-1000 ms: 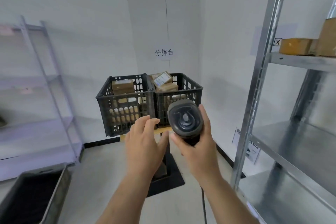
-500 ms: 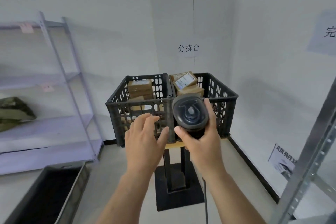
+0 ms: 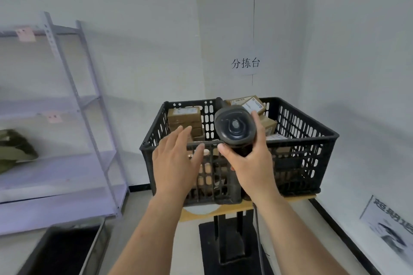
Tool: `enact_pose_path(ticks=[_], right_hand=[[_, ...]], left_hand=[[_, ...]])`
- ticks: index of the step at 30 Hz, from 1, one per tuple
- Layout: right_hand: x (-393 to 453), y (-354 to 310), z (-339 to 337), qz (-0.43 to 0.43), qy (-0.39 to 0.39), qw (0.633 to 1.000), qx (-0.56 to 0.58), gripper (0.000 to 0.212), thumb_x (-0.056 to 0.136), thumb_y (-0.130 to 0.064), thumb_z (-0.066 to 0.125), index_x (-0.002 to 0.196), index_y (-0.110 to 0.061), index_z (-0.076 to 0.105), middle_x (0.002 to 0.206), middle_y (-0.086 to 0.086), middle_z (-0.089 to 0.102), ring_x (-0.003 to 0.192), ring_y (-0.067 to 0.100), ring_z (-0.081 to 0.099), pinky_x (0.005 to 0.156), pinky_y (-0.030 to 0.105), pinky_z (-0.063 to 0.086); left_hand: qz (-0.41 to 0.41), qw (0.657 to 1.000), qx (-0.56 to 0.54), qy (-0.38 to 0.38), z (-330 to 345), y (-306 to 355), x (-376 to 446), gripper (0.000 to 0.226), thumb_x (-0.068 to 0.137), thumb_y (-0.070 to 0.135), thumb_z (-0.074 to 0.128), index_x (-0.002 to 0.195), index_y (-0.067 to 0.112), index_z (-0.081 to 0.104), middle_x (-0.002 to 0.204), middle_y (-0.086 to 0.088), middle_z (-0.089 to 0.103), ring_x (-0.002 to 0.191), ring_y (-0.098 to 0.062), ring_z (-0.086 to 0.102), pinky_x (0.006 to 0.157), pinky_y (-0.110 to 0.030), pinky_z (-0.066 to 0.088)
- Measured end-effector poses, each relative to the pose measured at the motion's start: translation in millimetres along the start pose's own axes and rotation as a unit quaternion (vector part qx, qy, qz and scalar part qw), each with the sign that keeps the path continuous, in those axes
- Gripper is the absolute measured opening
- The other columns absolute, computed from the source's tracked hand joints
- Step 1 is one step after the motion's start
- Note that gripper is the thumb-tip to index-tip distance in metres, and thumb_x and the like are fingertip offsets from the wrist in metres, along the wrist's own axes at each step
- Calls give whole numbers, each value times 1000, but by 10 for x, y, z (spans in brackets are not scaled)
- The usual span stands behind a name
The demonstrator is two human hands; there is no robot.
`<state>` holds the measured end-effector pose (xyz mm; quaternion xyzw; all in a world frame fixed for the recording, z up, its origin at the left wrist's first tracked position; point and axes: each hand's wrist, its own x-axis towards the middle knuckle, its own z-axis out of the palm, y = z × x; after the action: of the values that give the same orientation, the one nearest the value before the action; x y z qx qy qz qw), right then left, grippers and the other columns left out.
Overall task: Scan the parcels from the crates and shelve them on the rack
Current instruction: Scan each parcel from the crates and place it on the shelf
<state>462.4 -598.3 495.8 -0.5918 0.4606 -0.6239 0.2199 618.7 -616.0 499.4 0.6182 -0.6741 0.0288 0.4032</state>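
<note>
Two black plastic crates stand side by side on a small wooden stand, the left crate [image 3: 156, 131] and the right crate [image 3: 312, 140]. Brown cardboard parcels fill both: a stack [image 3: 184, 119] in the left one, labelled boxes [image 3: 245, 102] in the right one. My right hand [image 3: 252, 163] grips a black barcode scanner [image 3: 234, 128] by its handle, held up over the divide between the crates. Its cable hangs down past my forearm. My left hand [image 3: 176, 161] is empty with fingers straight, reaching over the near rim of the left crate.
A pale metal rack [image 3: 85, 105] stands at the left with a green bag [image 3: 13, 152] on one shelf. A dark bin [image 3: 62, 250] sits on the floor at lower left. The stand's black base [image 3: 228, 248] is below. Paper signs hang on the walls.
The view has swung left and come closer to the crates; the right-hand metal rack has left the view. Both hands now reach over the crates' near rim.
</note>
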Motion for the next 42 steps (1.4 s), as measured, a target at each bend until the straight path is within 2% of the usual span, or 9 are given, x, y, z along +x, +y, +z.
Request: enact_pose_path(ticks=[2,5,9,11,14,20,23,35,42], right_hand=[[243,43,205,3,13,1000,-9,98,82,-20,79,156,-34,17,125,-28,50,101,-34,41,87,-7,31],[595,50,518,13,25,999,-26,99,82,-24,79,156,-37,15,143,-15,48,116,-17,41,105,14,34],[1061,113,904,14,32,999,-42,99,82,-27,78,154,-41,13,145,-19,44,125,-7,37,107,20,29],[1285,175,1057,19,34,998,-47,100,81,-31,79,154,-43,11,140,-25,42,131,4,43,111,37,40],[1604,301,1208,33,31,998,-51,100,80,-32,79,153,-45,12,146,-15,42,125,30,55,98,55,50],[2160,602,1359,54,9,998,-31,104,68,-45,76,152,-45,14,150,-7,40,102,24,50,100,61,47],[2379,801,1383,70,-3,997,-20,100,78,-34,78,154,-42,15,148,-4,42,98,24,49,99,59,48],[3084,1507,1535,95,-26,995,2,96,82,-24,78,153,-42,17,150,-3,40,98,21,49,96,51,51],[3315,1875,1740,124,-23,992,16,96,79,-32,79,152,-45,19,151,-4,40,97,24,46,89,48,50]], left_hand=[[2,1000,5,-5,20,-205,333,54,93,47,51,143,27,43,149,4,43,137,-19,34,113,-42,27],[8,1000,10,-20,34,-508,812,54,95,47,49,144,28,40,148,5,42,138,-19,32,112,-39,26],[46,997,41,-47,120,-847,1411,54,95,45,48,146,27,37,149,4,41,138,-20,31,112,-38,24],[68,994,68,-59,203,-988,1683,56,96,46,47,147,28,34,150,4,39,140,-20,29,113,-37,22],[85,989,93,-74,354,-1146,2064,58,97,47,45,149,26,30,151,3,38,141,-20,28,113,-36,20],[109,982,128,-91,748,-1238,2608,61,97,45,46,151,25,25,150,1,41,140,-22,30,114,-38,20],[112,976,156,-106,937,-1265,2792,61,97,45,45,151,26,24,150,2,40,140,-22,30,115,-37,20],[103,956,213,-173,1831,-1610,3476,54,101,43,37,151,27,26,151,0,41,139,-23,34,114,-38,23],[97,947,211,-223,2328,-1801,3877,51,103,39,32,152,26,23,155,-2,34,142,-25,30,116,-41,23]])
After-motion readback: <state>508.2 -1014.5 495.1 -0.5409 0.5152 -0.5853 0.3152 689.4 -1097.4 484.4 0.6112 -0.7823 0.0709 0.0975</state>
